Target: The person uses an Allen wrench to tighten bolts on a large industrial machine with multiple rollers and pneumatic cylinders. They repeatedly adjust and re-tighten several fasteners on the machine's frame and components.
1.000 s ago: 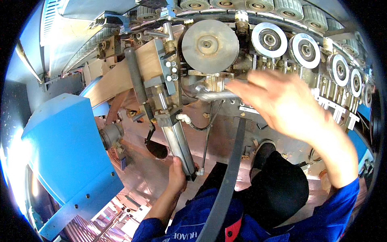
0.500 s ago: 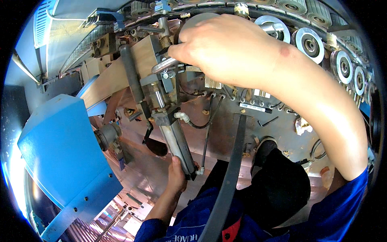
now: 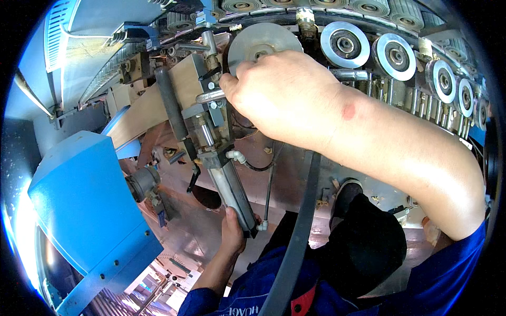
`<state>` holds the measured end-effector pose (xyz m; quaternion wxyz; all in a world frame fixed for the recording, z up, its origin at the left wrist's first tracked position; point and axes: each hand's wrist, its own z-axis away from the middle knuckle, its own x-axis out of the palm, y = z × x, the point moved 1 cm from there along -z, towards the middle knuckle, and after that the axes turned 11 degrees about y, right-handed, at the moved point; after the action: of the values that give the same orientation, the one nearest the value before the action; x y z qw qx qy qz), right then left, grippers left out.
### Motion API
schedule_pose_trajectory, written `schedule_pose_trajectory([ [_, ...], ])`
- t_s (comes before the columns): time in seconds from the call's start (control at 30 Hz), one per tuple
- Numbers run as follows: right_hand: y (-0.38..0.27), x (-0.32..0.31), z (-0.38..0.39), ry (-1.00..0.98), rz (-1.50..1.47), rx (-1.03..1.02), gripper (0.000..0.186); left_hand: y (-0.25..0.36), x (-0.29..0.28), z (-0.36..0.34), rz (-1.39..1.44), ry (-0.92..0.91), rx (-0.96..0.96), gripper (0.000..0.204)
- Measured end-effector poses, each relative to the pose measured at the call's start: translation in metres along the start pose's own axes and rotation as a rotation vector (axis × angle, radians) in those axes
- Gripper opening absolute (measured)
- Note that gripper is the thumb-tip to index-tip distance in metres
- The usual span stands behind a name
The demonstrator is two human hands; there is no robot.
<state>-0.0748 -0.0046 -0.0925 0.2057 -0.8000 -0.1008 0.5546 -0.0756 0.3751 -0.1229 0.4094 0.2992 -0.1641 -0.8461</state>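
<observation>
My left hand [image 3: 232, 230] is wrapped round the lower end of a pneumatic cylinder [image 3: 230, 189], thumb on one side and fingertips on the other. The cylinder tilts up and left, its bright rod running into a metal bracket [image 3: 197, 110]. Above it, my right hand [image 3: 279, 87] is closed round a shiny bent socket wrench [image 3: 211, 96]. The wrench's bent end is beside the bracket's bolts; its other end emerges beyond my wrist. Whether it sits on a bolt cannot be made out. A grey disc [image 3: 263, 39] lies just behind my right hand.
Several silver-rimmed rollers [image 3: 345, 45] line the machine at the back right. A blue housing [image 3: 89, 195] stands at the left. Beside the bracket is a dark round bar [image 3: 171, 100]. An air hose [image 3: 270, 195] joins the cylinder's lower fitting. A dark strap [image 3: 295, 247] hangs in front of me.
My right hand and forearm have come lower, uncovering the grey disc and rollers. The wrench's far end has swung down toward me. My left hand stays on the cylinder.
</observation>
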Motion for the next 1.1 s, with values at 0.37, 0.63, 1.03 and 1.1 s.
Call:
schedule_pose_trajectory([
  [0.37, 0.014, -0.015, -0.032, -0.006, -0.012, -0.128, 0.012, -0.016, -0.008, -0.005, -0.014, 0.024, -0.052, 0.087],
  [0.63, -0.037, 0.009, 0.017, -0.044, -0.136, 0.193, 0.038, -0.008, -0.007, -0.004, 0.015, -0.012, -0.02, 0.083],
  [1.03, -0.111, 0.039, 0.036, 0.17, -1.037, 0.612, 0.029, -0.023, -0.009, -0.009, -0.032, 0.168, 0.045, 0.068],
  [1.1, -0.106, 0.02, 0.043, 0.054, -0.889, 0.428, 0.032, -0.025, -0.006, -0.008, -0.049, 0.183, 0.078, 0.067],
])
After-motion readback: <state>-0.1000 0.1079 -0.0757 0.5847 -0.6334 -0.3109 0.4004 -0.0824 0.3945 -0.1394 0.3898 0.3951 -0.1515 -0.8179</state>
